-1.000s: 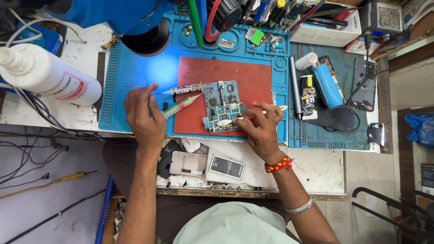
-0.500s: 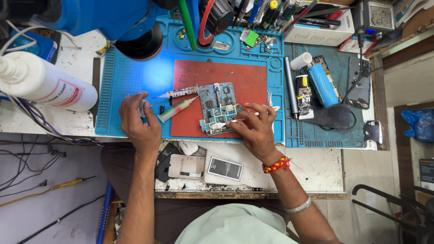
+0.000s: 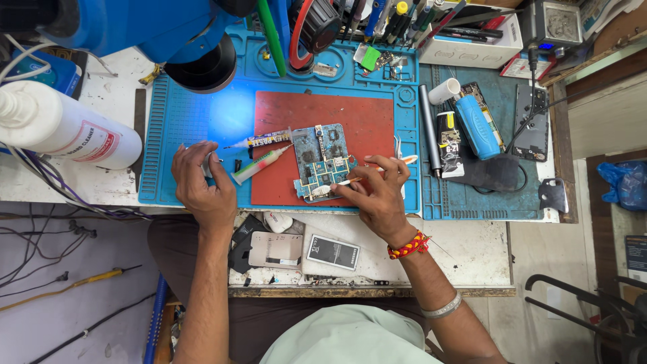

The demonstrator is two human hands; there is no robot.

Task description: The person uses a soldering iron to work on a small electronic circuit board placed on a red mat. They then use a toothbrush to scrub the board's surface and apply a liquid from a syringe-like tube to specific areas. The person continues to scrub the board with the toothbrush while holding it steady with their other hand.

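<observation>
While the right hand (image 3: 377, 195) pinches a white brush (image 3: 357, 177) onto the circuit board (image 3: 322, 162) on the red mat (image 3: 350, 128), scrubbing looks underway; left hand (image 3: 202, 182) curls around 1 small unclear item beside 2 syringes (image 3: 259, 154), so next likely needs steadying the board.

White workbench (image 3: 472, 246), worn, stained. Blue silicone mat (image 3: 182, 121) covers centre; red pad (image 3: 364, 114) on mat's middle. Second teal mat (image 3: 499, 195) at 3 o'clock, touching blue one. White squeeze bottle (image 3: 64, 131) lying on its side at 9 o'clock, tangle of wires (image 3: 60, 195) just beside it. White box of tools (image 3: 472, 44) at 1 o'clock. Near edge, 6 o'clock: phone battery (image 3: 333, 253), pale phone back cover (image 3: 275, 251), small scraps. Metal bracket (image 3: 552, 195) at 3 o'clock edge.
</observation>
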